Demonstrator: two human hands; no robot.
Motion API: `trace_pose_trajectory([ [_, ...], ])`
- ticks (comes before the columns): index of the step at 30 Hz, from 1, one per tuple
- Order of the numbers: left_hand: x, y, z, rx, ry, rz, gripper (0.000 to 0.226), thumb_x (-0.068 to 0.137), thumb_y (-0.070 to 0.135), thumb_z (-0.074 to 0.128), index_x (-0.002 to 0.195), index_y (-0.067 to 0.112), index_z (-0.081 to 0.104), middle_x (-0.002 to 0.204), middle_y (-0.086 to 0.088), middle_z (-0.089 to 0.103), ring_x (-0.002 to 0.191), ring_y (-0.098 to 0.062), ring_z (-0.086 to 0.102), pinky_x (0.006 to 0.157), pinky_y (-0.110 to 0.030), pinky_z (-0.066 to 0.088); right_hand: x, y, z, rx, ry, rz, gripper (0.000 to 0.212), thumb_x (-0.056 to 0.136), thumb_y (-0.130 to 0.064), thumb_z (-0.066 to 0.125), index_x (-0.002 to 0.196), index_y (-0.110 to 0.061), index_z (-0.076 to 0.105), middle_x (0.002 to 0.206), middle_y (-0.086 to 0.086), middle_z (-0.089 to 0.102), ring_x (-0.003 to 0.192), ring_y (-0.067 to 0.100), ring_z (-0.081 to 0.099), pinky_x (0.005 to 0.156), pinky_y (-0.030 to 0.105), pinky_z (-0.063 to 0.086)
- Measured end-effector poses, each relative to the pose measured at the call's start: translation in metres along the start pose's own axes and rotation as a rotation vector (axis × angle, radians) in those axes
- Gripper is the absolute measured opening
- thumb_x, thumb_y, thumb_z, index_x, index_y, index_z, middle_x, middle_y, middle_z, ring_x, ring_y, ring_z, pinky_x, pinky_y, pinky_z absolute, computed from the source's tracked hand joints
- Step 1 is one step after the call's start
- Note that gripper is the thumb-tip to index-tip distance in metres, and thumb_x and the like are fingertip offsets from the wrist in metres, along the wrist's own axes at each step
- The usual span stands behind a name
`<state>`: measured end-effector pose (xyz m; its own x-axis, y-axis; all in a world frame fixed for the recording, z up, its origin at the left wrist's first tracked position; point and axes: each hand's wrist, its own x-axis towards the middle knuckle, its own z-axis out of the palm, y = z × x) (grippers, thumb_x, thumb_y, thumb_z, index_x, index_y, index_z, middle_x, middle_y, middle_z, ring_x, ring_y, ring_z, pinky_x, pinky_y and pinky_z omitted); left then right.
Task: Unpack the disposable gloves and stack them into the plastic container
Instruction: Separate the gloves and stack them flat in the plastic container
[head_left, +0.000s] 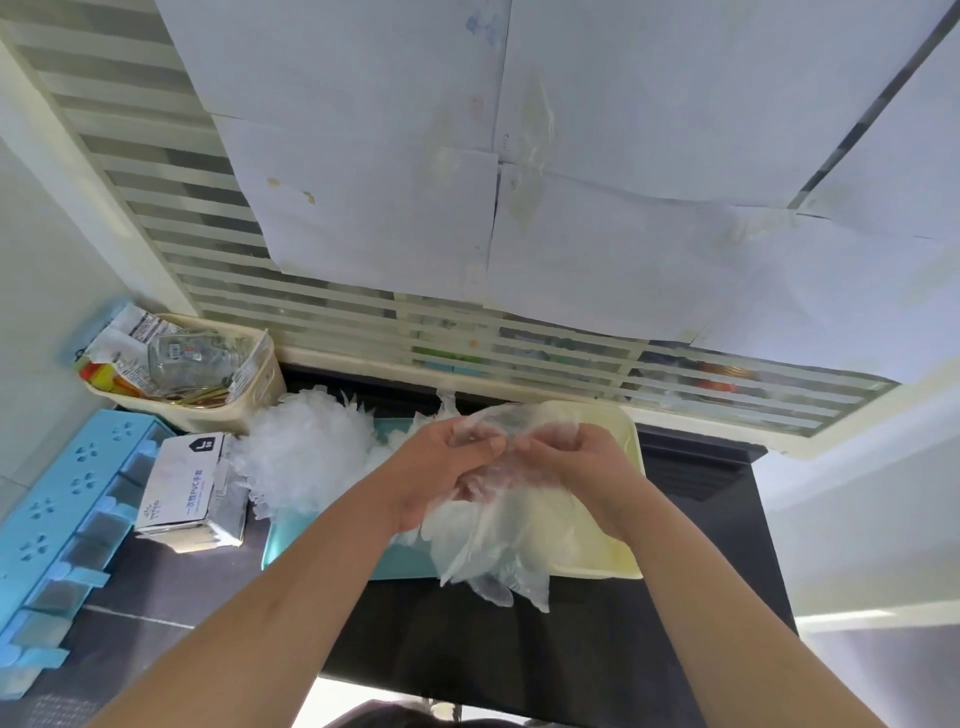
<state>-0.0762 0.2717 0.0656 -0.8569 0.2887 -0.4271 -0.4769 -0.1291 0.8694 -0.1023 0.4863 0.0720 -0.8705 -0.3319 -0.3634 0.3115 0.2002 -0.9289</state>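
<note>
The left hand (441, 467) and right hand (576, 467) both pinched a limp bunch of clear gloves (493, 540) just above the cream plastic container (618, 558) toward the table's (519, 649) far edge, and aligning the cuffs first would likely keep the stack flat.

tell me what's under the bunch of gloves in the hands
A cream tray and part of a teal tray lie under the gloves. The gloves, left hand and right hand hide most of the cream tray's inside.
</note>
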Motion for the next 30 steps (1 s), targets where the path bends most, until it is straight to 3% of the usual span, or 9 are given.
trace_pose_trajectory([
  [2, 0.003, -0.004, 0.002, -0.042, 0.141, -0.021, 0.04, 0.101, 0.035, 0.064, 0.119, -0.001, 0.065, 0.111, -0.024, 0.073, 0.094, -0.036, 0.073, 0.084, -0.042, 0.059, 0.001, 0.013, -0.001, 0.023, 0.162, 0.055, 0.01, 0.099, -0.018, 0.075, 0.099, -0.01, 0.079, 0.092, 0.016, 0.079, 0.075, 0.025, 0.073, 0.084, 0.05, 0.063],
  [5, 0.008, -0.026, -0.006, 0.096, 0.517, -0.207, 0.043, 0.107, 0.041, 0.052, 0.105, 0.002, 0.069, 0.088, -0.018, 0.075, 0.072, -0.028, 0.073, 0.074, -0.041, 0.064, 0.0, 0.031, -0.01, -0.075, 0.313, 0.13, 0.008, 0.104, -0.019, 0.067, 0.102, -0.018, 0.074, 0.085, 0.01, 0.075, 0.058, 0.016, 0.057, 0.059, 0.034, 0.051],
  [9, 0.002, -0.08, -0.007, 0.324, 0.516, -0.444, 0.052, 0.095, 0.054, 0.065, 0.09, 0.003, 0.071, 0.07, -0.012, 0.075, 0.058, -0.022, 0.069, 0.068, -0.038, 0.064, 0.003, 0.045, -0.018, -0.117, 0.349, 0.193, 0.01, 0.101, -0.019, 0.066, 0.1, -0.017, 0.076, 0.07, 0.0, 0.066, 0.064, 0.014, 0.055, 0.063, 0.027, 0.043],
  [13, 0.001, -0.119, -0.005, 0.699, 0.683, -0.363, 0.062, 0.07, 0.072, 0.078, 0.083, 0.018, 0.052, 0.074, 0.0, 0.062, 0.065, -0.016, 0.061, 0.058, -0.03, 0.049, 0.002, 0.05, -0.016, -0.089, 0.291, 0.215, 0.028, 0.097, -0.027, 0.074, 0.087, -0.001, 0.073, 0.059, 0.0, 0.056, 0.054, 0.011, 0.048, 0.064, 0.029, 0.042],
  [18, 0.014, -0.136, -0.004, 0.635, 0.68, -0.357, 0.038, 0.08, 0.037, 0.082, 0.103, 0.022, 0.056, 0.092, 0.005, 0.059, 0.083, -0.015, 0.059, 0.078, -0.033, 0.054, 0.0, 0.062, -0.022, -0.191, 0.247, 0.249, 0.029, 0.101, -0.035, 0.07, 0.102, -0.007, 0.076, 0.059, 0.0, 0.052, 0.049, 0.011, 0.044, 0.051, 0.024, 0.039],
  [21, 0.017, -0.135, -0.01, 0.553, 0.737, -0.31, 0.021, 0.085, 0.023, 0.078, 0.1, 0.023, 0.064, 0.092, 0.005, 0.065, 0.097, -0.023, 0.067, 0.089, -0.034, 0.055, -0.002, 0.063, -0.03, -0.261, 0.195, 0.256, 0.029, 0.101, -0.035, 0.07, 0.099, -0.006, 0.074, 0.056, -0.003, 0.05, 0.046, 0.01, 0.045, 0.046, 0.021, 0.038],
  [25, 0.004, -0.122, -0.007, 0.443, 0.831, -0.193, 0.016, 0.086, 0.024, 0.079, 0.099, 0.026, 0.069, 0.093, 0.004, 0.07, 0.091, -0.019, 0.068, 0.087, -0.033, 0.054, -0.004, 0.05, -0.036, -0.393, 0.047, 0.19, 0.03, 0.103, -0.043, 0.065, 0.085, -0.019, 0.068, 0.053, -0.007, 0.053, 0.049, 0.008, 0.048, 0.056, 0.023, 0.042],
  [27, -0.004, -0.115, -0.008, 0.482, 0.854, -0.159, 0.004, 0.09, 0.025, 0.075, 0.091, 0.022, 0.072, 0.088, 0.006, 0.071, 0.083, -0.018, 0.066, 0.081, -0.031, 0.053, -0.002, 0.043, -0.035, -0.404, -0.012, 0.166, 0.03, 0.105, -0.042, 0.061, 0.091, -0.016, 0.068, 0.055, -0.006, 0.057, 0.052, 0.008, 0.052, 0.064, 0.026, 0.047],
  [30, -0.018, -0.1, -0.008, 0.625, 0.857, -0.136, 0.028, 0.093, 0.029, 0.068, 0.069, 0.017, 0.063, 0.072, 0.011, 0.06, 0.072, -0.017, 0.057, 0.067, -0.028, 0.043, -0.001, 0.032, -0.03, -0.385, -0.116, 0.139, 0.026, 0.107, -0.038, 0.059, 0.103, -0.016, 0.073, 0.066, -0.005, 0.065, 0.066, 0.01, 0.061, 0.077, 0.031, 0.053],
])
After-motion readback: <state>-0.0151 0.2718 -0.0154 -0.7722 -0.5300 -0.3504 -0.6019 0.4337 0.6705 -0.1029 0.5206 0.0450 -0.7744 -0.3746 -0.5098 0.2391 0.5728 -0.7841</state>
